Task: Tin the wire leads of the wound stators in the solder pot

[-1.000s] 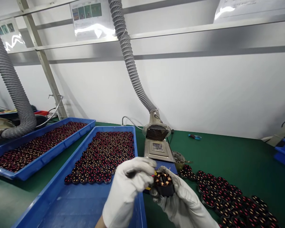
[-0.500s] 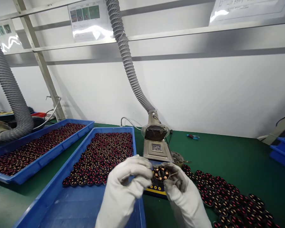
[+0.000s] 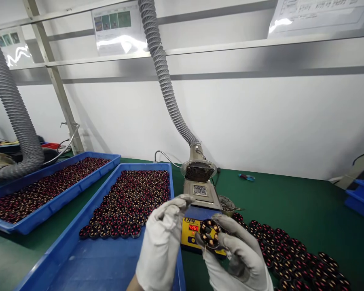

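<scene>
While your right hand [image 3: 239,258] pinches the wound stator [image 3: 210,233] by its rim, face tilted toward you, your left hand [image 3: 162,242] hovers empty and half curled at its nine o'clock, just beside it, above the blue tray [image 3: 79,262].

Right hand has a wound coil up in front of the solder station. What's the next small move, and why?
Probably lower the coil toward the solder pot: the right hand pinches it clear of the bench, the left hand is off it, and the station display is lit.
</scene>
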Tool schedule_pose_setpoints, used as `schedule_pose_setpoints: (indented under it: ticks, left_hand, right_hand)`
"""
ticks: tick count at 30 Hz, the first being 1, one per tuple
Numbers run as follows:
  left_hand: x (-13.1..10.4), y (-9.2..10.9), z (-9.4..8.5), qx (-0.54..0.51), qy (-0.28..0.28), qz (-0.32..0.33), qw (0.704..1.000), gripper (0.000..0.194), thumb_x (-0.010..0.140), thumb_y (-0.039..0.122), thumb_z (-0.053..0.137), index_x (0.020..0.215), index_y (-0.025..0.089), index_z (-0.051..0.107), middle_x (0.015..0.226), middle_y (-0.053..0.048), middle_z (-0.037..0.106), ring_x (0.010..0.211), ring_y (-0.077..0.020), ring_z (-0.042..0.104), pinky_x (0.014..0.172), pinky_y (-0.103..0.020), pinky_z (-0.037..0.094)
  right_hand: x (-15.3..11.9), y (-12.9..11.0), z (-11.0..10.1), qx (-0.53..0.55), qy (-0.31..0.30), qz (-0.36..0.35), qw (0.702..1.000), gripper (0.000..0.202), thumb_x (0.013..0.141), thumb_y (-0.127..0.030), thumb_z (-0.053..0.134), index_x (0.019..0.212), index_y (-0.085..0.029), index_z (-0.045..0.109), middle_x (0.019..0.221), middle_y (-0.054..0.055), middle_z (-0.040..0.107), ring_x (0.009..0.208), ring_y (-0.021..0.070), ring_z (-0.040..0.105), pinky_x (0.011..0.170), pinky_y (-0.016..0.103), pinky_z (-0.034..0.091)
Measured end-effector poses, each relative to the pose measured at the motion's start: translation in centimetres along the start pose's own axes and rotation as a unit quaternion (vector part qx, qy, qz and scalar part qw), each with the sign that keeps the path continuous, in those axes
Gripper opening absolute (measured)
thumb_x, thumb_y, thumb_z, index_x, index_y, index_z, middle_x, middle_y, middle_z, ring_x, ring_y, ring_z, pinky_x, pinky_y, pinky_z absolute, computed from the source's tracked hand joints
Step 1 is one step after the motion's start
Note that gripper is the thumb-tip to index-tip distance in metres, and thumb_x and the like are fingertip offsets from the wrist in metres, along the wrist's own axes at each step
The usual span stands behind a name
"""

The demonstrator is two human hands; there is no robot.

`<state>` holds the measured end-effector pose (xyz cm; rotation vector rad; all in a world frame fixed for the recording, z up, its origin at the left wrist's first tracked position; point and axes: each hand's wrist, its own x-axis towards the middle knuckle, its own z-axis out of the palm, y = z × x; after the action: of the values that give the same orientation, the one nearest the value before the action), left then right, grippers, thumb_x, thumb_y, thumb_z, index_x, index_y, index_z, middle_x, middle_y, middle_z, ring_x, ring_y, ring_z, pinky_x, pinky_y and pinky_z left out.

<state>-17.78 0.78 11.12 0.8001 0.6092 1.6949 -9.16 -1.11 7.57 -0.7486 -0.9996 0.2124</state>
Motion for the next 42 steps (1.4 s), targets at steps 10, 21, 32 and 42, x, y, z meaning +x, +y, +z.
schedule_pose_setpoints:
  ticks: [10,21,32,42]
  left_hand:
    - [-0.6,0.8,0.0,0.055,0.028,0.014,0.998,0.022,0.051,0.007,0.063,0.063,0.022,0.073,0.064,0.001,0.071,0.059,-0.0110,0.062,0.054,-0.016,0.048]
    - [-0.4,1.9,0.8,0.094,0.011,-0.090,0.991,0.020,0.048,0.004,0.068,0.063,0.016,0.074,0.057,-0.001,0.069,0.053,-0.0091,0.059,0.053,-0.015,0.048]
    - [-0.1,1.7,0.4,0.178,-0.087,-0.067,0.978,0.007,0.060,0.014,0.062,0.057,0.015,0.068,0.065,-0.002,0.066,0.070,-0.0153,0.060,0.067,-0.022,0.047]
    - [-0.5,2.6,-6.8,0.391,-0.044,0.012,0.919,0.005,0.064,0.024,0.070,0.066,0.025,0.074,0.094,-0.004,0.073,0.094,-0.0215,0.065,0.086,-0.027,0.049]
  right_hand:
    - [-0.2,-0.5,-0.1,-0.016,-0.020,0.035,0.999,0.055,0.054,0.002,0.074,0.084,-0.043,0.065,0.096,-0.008,0.069,0.088,0.0184,0.063,0.079,0.032,0.049]
    - [-0.1,1.4,-1.3,-0.059,-0.153,-0.171,0.971,0.048,0.065,0.007,0.059,0.103,-0.023,0.056,0.108,0.003,0.062,0.099,0.0193,0.060,0.083,0.033,0.053]
    - [0.0,3.0,-1.4,-0.072,-0.176,-0.237,0.953,0.042,0.070,-0.006,0.060,0.106,-0.026,0.055,0.106,0.005,0.064,0.095,0.0223,0.064,0.076,0.035,0.056]
    - [3.3,3.1,-2.3,-0.015,-0.208,0.063,0.976,0.040,0.065,-0.009,0.069,0.095,-0.030,0.055,0.101,0.000,0.068,0.092,0.0148,0.065,0.074,0.024,0.055]
